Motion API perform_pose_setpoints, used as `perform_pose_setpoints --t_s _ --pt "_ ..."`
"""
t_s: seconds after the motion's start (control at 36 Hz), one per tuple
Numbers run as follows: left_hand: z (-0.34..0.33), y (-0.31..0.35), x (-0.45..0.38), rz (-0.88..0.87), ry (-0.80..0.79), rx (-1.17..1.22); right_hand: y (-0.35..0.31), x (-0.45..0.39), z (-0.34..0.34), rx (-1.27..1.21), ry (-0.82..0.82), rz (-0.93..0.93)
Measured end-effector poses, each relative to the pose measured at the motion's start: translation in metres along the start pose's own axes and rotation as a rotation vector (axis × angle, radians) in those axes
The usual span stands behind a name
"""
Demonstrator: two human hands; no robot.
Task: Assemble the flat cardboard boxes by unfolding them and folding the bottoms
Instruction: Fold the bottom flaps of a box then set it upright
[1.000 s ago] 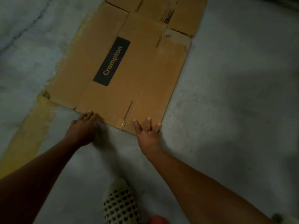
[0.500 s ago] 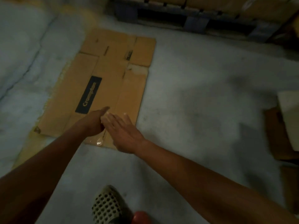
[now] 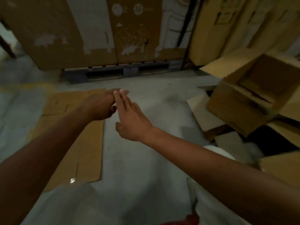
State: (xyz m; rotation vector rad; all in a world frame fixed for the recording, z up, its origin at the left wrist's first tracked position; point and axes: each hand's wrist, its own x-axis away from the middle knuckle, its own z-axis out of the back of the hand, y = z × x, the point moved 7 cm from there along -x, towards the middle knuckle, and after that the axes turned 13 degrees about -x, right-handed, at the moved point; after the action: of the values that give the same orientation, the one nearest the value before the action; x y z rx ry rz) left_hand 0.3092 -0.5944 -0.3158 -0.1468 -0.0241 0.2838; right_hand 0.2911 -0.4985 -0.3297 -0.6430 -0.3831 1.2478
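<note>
L hand (image 3: 99, 106): raised above floor, fingers loosely bent, holds nothing, tips meet R fingers.
R hand (image 3: 131, 116): flat, fingers straight & together, empty.
Flat box (image 3: 78, 146): on floor, lower left, under L arm; apart from both hands, prob.
Open box (image 3: 253, 98): right side, tilted, blurry.

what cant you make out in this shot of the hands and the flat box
Head view only:
- flat cardboard box: left part hidden by the left forearm.
- left hand: fingertips hidden behind the right hand.
- open box: motion blur, cut off by the right edge.
</note>
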Motion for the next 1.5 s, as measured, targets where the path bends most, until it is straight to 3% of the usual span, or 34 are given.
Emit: perform_pose_setpoints --t_s 0.11,0.33,0.5,0.75,0.97,1.14,1.39,1.5 --pt "0.054 0.08 -0.039 -0.047 0.022 0.002 0.024 0.033 0.093 0.095 0.169 -0.101" --pt "0.148 0.228 -0.116 -0.264 0.139 0.041 0.066 0.124 0.255 0.249 0.254 -0.31" --pt "0.209 0.358 -0.15 -0.564 0.325 0.16 0.088 0.217 0.371 0.45 0.424 -0.516" --pt "0.247 0.531 -0.142 -0.807 0.32 0.365 0.151 0.374 0.477 0.595 0.6 -0.893" --pt "0.295 0.633 -0.129 -0.953 0.328 0.45 0.119 0.498 0.594 1.035 0.963 -0.866" --pt "0.315 0.668 -0.116 -1.042 0.343 0.478 0.137 0.593 0.667 0.881 1.109 -1.125" --pt "0.31 0.654 -0.112 -1.061 0.209 0.259 0.217 0.673 0.673 0.214 1.138 -1.487" --pt "0.313 0.647 -0.129 -1.028 0.195 0.298 0.223 0.675 0.674 0.325 1.137 -1.506"
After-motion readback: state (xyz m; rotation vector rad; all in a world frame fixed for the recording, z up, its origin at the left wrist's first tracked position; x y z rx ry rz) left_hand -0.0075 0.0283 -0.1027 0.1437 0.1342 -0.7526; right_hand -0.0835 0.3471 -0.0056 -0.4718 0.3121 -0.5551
